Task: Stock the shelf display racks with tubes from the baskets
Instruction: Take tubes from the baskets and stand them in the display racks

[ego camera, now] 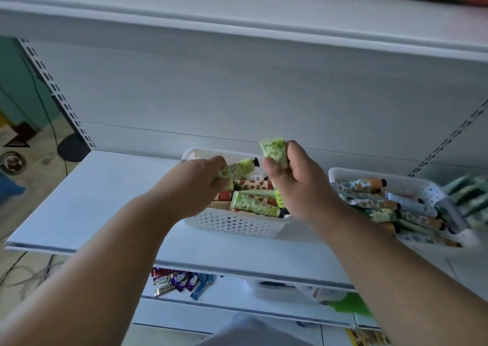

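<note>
Hovering over the white basket [232,223] on the shelf [92,200], the left hand [195,184] pinches a green tube [237,168] lying level, its black cap toward the right hand [298,184], which grips a second green tube [274,151] upright. More tubes [253,200] lie inside the basket. Right of it sits another basket [422,187], also filled with tubes.

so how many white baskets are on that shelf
2: one basket in the middle, beneath both hands, and a second basket at the right. More may lie beyond the frame's right edge.
</note>
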Available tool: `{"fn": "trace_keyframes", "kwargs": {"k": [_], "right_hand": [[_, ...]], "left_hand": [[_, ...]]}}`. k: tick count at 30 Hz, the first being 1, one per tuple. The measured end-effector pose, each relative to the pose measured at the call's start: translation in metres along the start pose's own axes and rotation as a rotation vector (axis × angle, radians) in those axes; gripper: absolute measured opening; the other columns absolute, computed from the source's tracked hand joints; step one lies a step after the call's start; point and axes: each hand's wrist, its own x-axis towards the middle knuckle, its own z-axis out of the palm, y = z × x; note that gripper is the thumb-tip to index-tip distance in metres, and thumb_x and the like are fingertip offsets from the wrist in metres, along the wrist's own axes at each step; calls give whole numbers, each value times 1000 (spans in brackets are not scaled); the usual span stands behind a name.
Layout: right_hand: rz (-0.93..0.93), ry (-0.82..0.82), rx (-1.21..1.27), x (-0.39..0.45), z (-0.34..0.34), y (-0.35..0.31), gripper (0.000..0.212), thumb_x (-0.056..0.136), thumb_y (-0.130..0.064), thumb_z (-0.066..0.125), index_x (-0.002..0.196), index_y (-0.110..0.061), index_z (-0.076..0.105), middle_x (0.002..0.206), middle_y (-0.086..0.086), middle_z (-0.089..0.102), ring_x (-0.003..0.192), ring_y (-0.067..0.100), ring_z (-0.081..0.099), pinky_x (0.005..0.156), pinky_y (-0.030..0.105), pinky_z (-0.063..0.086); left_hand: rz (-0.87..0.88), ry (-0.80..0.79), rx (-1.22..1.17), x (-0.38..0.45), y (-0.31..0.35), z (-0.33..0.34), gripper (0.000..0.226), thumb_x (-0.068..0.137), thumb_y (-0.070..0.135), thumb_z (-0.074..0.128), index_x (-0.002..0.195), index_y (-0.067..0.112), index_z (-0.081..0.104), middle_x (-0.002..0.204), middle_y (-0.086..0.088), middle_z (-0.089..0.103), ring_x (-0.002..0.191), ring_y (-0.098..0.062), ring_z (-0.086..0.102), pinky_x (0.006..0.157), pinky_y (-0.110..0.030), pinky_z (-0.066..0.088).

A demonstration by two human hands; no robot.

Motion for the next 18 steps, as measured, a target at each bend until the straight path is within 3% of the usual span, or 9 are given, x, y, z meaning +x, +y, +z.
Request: {"fn": "trace_keyframes", "kwargs": {"k": [3, 6, 9, 12, 14, 18], "right_hand": [[-41, 80, 9, -12, -16, 1, 26, 97, -35, 51, 79, -23, 36, 60, -10, 41, 52, 1, 42, 47, 16, 32], [-57, 119, 25, -31, -41, 11, 26, 97, -31, 52, 79, -22, 36, 57, -12, 41, 51, 1, 43, 47, 18, 32], [-31, 167, 7, -60, -79, 34, 27, 97, -34, 52, 85, -12, 40, 64, -4, 47, 55, 8, 42, 57, 34, 39], [25, 196, 19, -102, -130, 63, 26, 97, -36, 50, 87, -13, 44, 69, -6, 53, 61, 10, 48, 61, 33, 41], [66, 224, 60, -133, -167, 84, 24, 100, -33, 47, 81, -18, 42, 65, -14, 51, 58, 3, 45, 58, 25, 37], [146, 290, 56, -181, -235, 126, 26, 101, -31, 45, 83, -12, 42, 65, -1, 40, 56, 8, 34, 56, 30, 30]], "left_hand": [[13, 55, -104, -19, 33, 4, 13, 98, 24, 42, 109, 22, 48, 80, 9, 61, 76, -20, 59, 81, -36, 43], [-32, 73, -216, -28, 73, 13, 12, 95, 19, 48, 106, 25, 49, 84, 12, 66, 75, -13, 64, 68, -32, 51], [-30, 97, -282, -30, 122, 30, 11, 91, 21, 56, 97, 30, 55, 78, 14, 66, 67, -6, 63, 63, -32, 53], [-42, 142, -379, -33, 184, 53, 12, 89, 26, 62, 96, 36, 61, 78, 15, 64, 64, 0, 61, 53, -14, 43], [-69, 189, -436, -34, 229, 70, 13, 86, 32, 65, 98, 37, 65, 82, 18, 63, 70, 1, 61, 53, -12, 37], [-84, 266, -519, -28, 318, 105, 14, 80, 35, 73, 89, 40, 63, 68, 24, 58, 62, 11, 53, 52, -4, 33]]}}
